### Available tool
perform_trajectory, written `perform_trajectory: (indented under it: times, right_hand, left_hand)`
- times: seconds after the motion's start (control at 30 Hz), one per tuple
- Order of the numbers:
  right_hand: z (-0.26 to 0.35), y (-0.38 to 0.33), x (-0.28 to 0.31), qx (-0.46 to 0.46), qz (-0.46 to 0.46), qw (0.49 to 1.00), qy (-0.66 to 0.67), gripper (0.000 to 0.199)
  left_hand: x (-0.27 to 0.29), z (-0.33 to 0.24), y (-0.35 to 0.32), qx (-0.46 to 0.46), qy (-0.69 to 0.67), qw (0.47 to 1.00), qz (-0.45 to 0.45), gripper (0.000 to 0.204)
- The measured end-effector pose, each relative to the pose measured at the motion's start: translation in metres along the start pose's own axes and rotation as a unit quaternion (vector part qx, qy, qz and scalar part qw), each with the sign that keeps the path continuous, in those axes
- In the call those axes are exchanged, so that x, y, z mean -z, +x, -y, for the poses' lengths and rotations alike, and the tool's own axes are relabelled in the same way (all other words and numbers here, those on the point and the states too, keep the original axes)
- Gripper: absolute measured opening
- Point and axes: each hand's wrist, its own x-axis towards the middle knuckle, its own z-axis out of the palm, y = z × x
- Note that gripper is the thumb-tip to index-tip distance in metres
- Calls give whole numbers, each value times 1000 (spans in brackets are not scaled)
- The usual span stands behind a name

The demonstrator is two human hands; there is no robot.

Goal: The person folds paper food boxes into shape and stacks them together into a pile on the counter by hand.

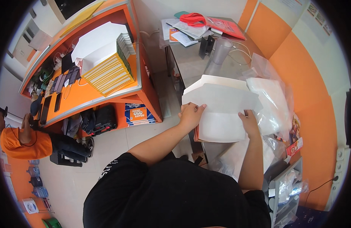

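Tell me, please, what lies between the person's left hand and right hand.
In the head view, the white card spans the stretch between the left hand and the right hand.

Shows smooth, matt paperboard in the white sheets (pixel 223 123); crinkled, glossy, clear plastic in the bag (pixel 272 102); a smooth grey sheen on the worktop (pixel 188 62); matt black cloth in the shirt (pixel 171 193).
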Motion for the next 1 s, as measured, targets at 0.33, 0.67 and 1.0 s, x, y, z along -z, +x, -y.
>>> perform_trajectory:
  times: [0.33,0.67,1.0]
  right_hand:
    - [-5,1,-8,-151,26,960,232,36]
    - [-2,1,-14,-204,28,935,288,64]
    - [4,21,-33,-209,65,889,403,49]
  left_hand:
    - [-5,13,3,-30,-41,999,18,41]
    - [-7,-5,5,264,-423,854,147,65]
    - [36,-22,14,175,-521,803,229,63]
